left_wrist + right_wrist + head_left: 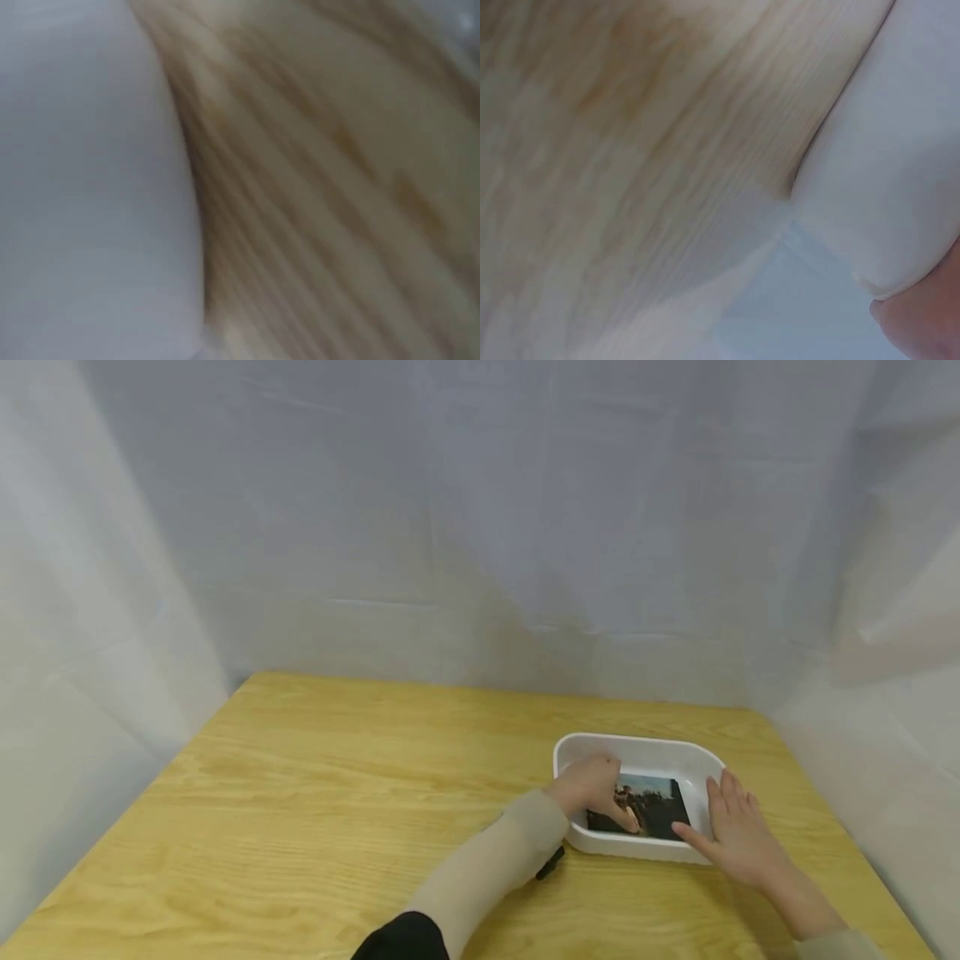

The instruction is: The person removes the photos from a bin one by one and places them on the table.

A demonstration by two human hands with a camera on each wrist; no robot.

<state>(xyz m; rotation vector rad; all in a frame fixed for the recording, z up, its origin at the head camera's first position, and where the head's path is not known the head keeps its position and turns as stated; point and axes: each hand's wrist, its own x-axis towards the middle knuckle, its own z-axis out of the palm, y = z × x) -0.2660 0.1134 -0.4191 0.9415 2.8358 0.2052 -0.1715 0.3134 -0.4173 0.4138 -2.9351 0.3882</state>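
Observation:
A white rectangular tray (pixel 637 743) stands on the wooden table (pixel 337 793) at the right. A dark photo print (pixel 658 808) lies flat inside it. My left hand (pixel 600 789) reaches into the tray from the left. Its fingers are curled over the print's left edge, with the thumb down on the picture. My right hand (pixel 731 822) rests on the tray's right front rim with straight fingers, the thumb pointing at the print's corner. The left wrist view is blurred and shows only the tray wall (pixel 90 187) and wood. The right wrist view shows the tray's (pixel 885 187) outer corner and a fingertip (pixel 930 326).
Pale cloth walls (pixel 480 527) close in the table at the back and on both sides. The tray sits near the table's right edge. A small black strap (pixel 550 863) shows under my left sleeve. Bare wood (pixel 300 827) spreads to the left of the tray.

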